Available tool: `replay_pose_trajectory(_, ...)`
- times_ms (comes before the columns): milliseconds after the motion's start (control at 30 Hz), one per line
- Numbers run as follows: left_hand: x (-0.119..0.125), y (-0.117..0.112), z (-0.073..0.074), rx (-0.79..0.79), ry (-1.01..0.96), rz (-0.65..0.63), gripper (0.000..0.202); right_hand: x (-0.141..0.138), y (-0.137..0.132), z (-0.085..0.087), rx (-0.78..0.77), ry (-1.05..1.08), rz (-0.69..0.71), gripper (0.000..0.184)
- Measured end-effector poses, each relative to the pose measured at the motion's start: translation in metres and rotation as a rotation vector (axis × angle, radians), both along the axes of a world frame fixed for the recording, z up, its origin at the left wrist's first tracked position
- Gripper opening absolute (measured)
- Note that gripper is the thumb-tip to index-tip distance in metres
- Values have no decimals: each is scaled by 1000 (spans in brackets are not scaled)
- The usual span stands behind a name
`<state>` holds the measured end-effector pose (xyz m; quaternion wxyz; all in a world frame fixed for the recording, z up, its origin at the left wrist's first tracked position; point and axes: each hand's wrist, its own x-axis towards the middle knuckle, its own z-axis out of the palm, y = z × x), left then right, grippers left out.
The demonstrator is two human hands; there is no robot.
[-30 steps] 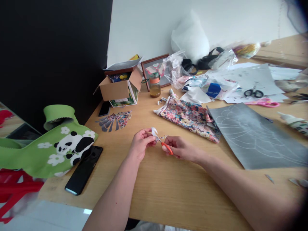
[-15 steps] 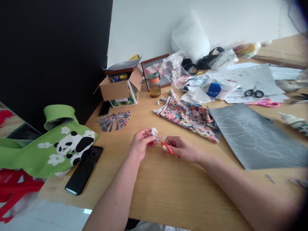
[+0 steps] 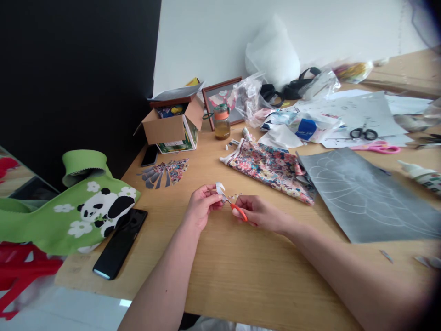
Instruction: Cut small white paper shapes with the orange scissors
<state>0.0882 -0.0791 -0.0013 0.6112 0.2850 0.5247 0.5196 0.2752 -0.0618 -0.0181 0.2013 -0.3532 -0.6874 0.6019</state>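
My left hand [image 3: 200, 208] pinches a small curled white paper piece [image 3: 220, 188] just above the wooden table [image 3: 241, 266]. My right hand [image 3: 261, 212] is closed around small orange-handled scissors [image 3: 237, 210], whose blades point left into the paper piece. Both hands hover close together at the table's middle. A floral cloth [image 3: 272, 169] lies just behind my right hand.
A grey sheet with drawn lines [image 3: 365, 193] lies at right. A black phone [image 3: 120, 243] and a green panda bag [image 3: 72, 211] sit at the left edge. Behind are a cardboard box [image 3: 172, 124], a jar [image 3: 222, 122], floral cut-outs [image 3: 165, 172], black scissors [image 3: 363, 134] and pink scissors [image 3: 379, 147].
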Motion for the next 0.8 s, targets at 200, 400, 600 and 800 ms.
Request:
replay_pose_trajectory(200, 0, 0, 1, 6, 8, -12, 35, 1, 0, 1, 6, 0, 14, 51)
replay_pose_trajectory(400, 0, 0, 2, 15, 6, -13, 37, 1, 0, 0, 12, -14, 33, 53)
replay_pose_trajectory(600, 0, 0, 2, 23, -5, -22, 40, 2, 0, -3, -5, 5, 37, 53)
replay_pose_trajectory(800, 0, 0, 0, 28, -10, -21, 44, 4, 2, -6, -1, 2, 45, 51)
